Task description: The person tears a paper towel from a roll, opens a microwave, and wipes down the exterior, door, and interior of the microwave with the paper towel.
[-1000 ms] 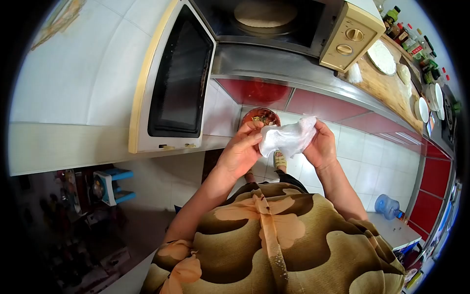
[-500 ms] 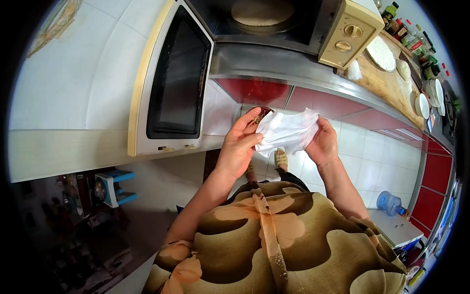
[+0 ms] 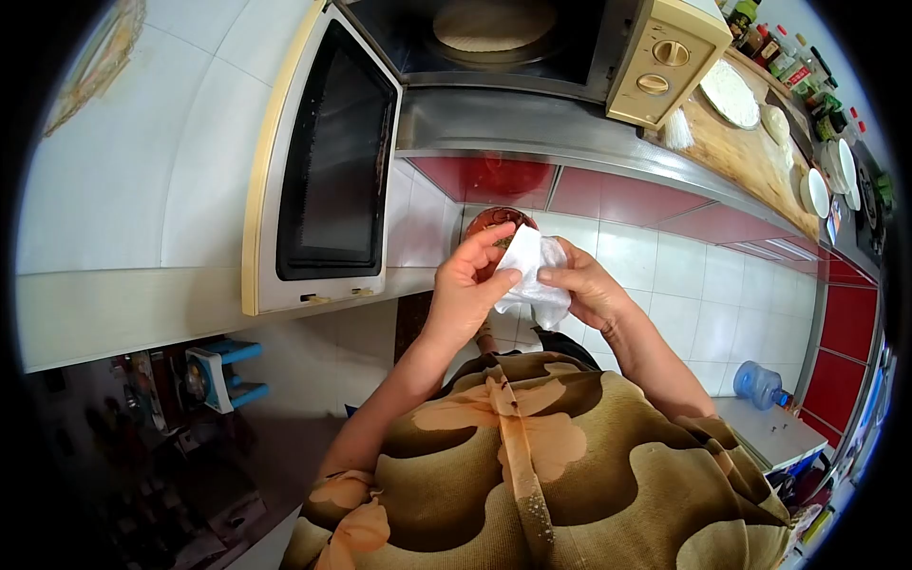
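A thin white cloth or paper towel [image 3: 532,275] hangs bunched between my two hands, in front of my body. My left hand [image 3: 465,285] pinches its left edge between thumb and fingers. On the other side, my right hand [image 3: 589,285] grips the gathered cloth with the thumb on top. Behind the cloth and the left fingertips, lower down, shows a round red container [image 3: 489,220] with something greenish-brown in it. The cloth covers part of that container.
A microwave [image 3: 665,57] stands open at the top, a pale round disc [image 3: 494,24] inside. Its door [image 3: 328,161] swings out to the left. A wooden board [image 3: 717,142] on the right counter bears a plate of white powder [image 3: 730,93]. Bowls [image 3: 814,193] and bottles stand beyond.
My right hand has moved left towards my left hand, and the cloth has gone from stretched out to bunched. More of the red container shows.
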Motion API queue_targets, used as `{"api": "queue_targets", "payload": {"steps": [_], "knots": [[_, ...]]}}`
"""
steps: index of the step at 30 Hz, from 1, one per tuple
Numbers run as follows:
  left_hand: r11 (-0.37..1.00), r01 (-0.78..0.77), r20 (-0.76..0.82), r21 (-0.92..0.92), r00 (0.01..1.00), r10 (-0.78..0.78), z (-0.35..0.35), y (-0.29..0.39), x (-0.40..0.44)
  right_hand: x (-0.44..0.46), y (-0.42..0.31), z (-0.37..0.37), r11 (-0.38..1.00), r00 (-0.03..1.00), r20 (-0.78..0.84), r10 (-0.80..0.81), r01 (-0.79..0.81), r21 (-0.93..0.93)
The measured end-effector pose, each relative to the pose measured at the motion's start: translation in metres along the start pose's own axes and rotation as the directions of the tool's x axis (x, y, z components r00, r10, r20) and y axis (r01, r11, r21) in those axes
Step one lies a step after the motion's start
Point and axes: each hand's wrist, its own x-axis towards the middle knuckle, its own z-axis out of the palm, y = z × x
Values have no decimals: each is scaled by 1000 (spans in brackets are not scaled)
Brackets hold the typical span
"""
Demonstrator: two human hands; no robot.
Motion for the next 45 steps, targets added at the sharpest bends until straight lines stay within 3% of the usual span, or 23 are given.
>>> {"api": "queue_targets", "payload": {"steps": [1,3,4,6,7,9,10,11,13,15,17,18,25,27,29,31,35,36,37,38,42,44,45], "knots": [[1000,0,2,1,1000,0,0,-5,0,-1,-1,5,998,1000,7,-29,30,-60],[958,-179,-89,224,975,203,2,-16,3,-2,-5,10,995,996,-28,-80,78,-56],[958,-181,-87,224,975,204,2,-15,3,-2,-6,11,988,989,-59,-139,134,-78],[673,-176,-64,719,947,316,1,-7,-2,-3,-5,15,978,978,-81,-191,182,-101],[673,-173,-70,719,945,318,-1,-12,-1,-4,-5,15,971,974,-89,-208,195,-135],[885,-107,-166,454,965,202,0,-26,4,-6,-6,15,960,966,-101,-238,218,-176],[971,-48,-166,235,982,89,4,-20,2,-7,-6,16,958,963,-109,-246,224,-180],[968,-25,-146,250,987,63,1,-21,4,-9,-7,16,953,957,-123,-263,238,-187],[997,48,-112,67,993,-40,4,-21,4,-11,-6,11,907,924,-138,-356,306,-290],[963,124,9,-240,992,-126,6,-24,7,-10,-4,-3,892,935,-112,-336,277,-357],[930,186,99,-316,982,-163,3,-26,9,-8,2,-4,896,914,-73,-399,371,-245],[909,212,149,-359,974,-168,4,-25,9,-7,6,-5,856,895,-97,-435,378,-353],[833,317,274,-453,939,-208,6,-17,14,-12,-5,-8,844,877,-71,-476,432,-317],[631,423,281,-651,906,-318,5,-15,17,-18,-11,-8,862,885,-106,-454,406,-303],[679,416,251,-606,909,-332,-3,-23,18,-22,-14,-11,854,873,-110,-476,429,-293],[788,303,284,-537,944,-169,-19,-39,25,-25,-18,-13,847,862,-111,-494,449,-284],[909,149,194,-388,978,-78,-19,-23,24,-30,-30,-23,869,863,-180,-471,420,-261],[985,128,79,-120,990,-119,-17,-20,24,-32,-33,-25,869,855,-182,-486,449,-208],[978,131,-43,159,991,-126,-14,-16,25,-33,-35,-27,865,846,-185,-500,477,-156],[946,79,-61,315,996,-63,-9,-13,25,-33,-35,-31,863,847,-175,-502,476,-173],[941,-37,-120,336,989,82,-19,-31,27,-30,-37,-33,853,812,-264,-520,474,-221],[968,-172,-249,181,944,214,-14,-33,24,-21,-31,-39,817,760,-308,-572,495,-296],[976,-184,-251,117,945,208,-12,-34,24,-16,-29,-38,806,732,-340,-590,506,-307]]}}
